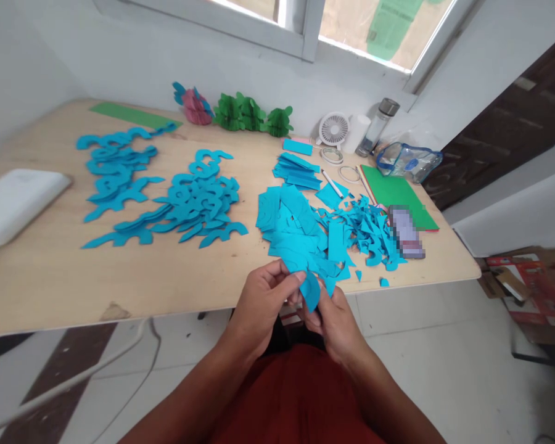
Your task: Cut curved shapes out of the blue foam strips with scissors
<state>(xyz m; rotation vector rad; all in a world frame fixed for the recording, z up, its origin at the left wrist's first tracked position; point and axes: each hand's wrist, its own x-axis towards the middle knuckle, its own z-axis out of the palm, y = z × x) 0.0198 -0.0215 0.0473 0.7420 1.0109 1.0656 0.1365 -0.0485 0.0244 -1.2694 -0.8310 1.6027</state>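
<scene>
Low over the table's front edge, my left hand (268,299) pinches a curved piece of blue paper (311,291) between thumb and fingers. Against the right side of that piece, my right hand (335,317) is closed, its fingers curled below the paper. What it grips is mostly hidden. Just beyond both hands lies a heap of blue paper sheets (291,216), some with curved lines on them. Small blue paper scraps (367,228) are scattered to its right. On the left are two piles of wavy blue paper cutouts, a nearer one (198,203) and a farther one (120,166).
Green honeycomb paper shapes (250,114) and a pink one (195,106) stand along the wall. A small fan (333,129), a bottle (378,126), tape rolls (332,155), a pen (332,183), green sheets (402,194) and a phone (406,231) sit right. A white device (23,203) lies left.
</scene>
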